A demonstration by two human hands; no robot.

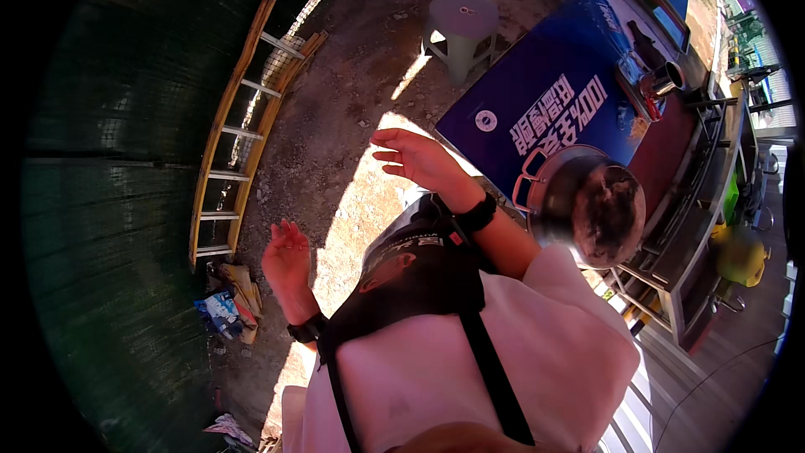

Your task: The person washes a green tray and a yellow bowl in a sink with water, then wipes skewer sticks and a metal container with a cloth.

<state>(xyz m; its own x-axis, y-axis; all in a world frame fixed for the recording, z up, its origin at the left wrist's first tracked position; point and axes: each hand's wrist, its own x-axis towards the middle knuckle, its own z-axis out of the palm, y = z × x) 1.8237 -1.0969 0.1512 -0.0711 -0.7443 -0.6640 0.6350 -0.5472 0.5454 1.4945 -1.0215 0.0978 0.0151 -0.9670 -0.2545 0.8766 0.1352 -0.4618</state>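
Observation:
My left hand [286, 258] is raised over the dirt ground on the left, palm partly up, with its fingers loosely curled and nothing in it. In front of my black apron [415, 264], my right hand [412, 160] reaches forward, its fingers apart and bare. A dark band sits on each wrist. Nearest to the right hand is the corner of a table with a blue printed cover [484, 151]. Beside my right arm stands a large metal pot [556, 201] with a loop handle; its round face is blackened, and whether that is base or inside I cannot tell.
A grey plastic stool [465, 19] stands ahead. A yellow-railed ladder [220, 176] lies or leans along green sheeting [126, 201] on the left, near crumpled packaging [229, 311]. To the right are a metal cup [668, 80], a dark bottle [643, 41], a metal rack [704, 245] and a yellow container [742, 258].

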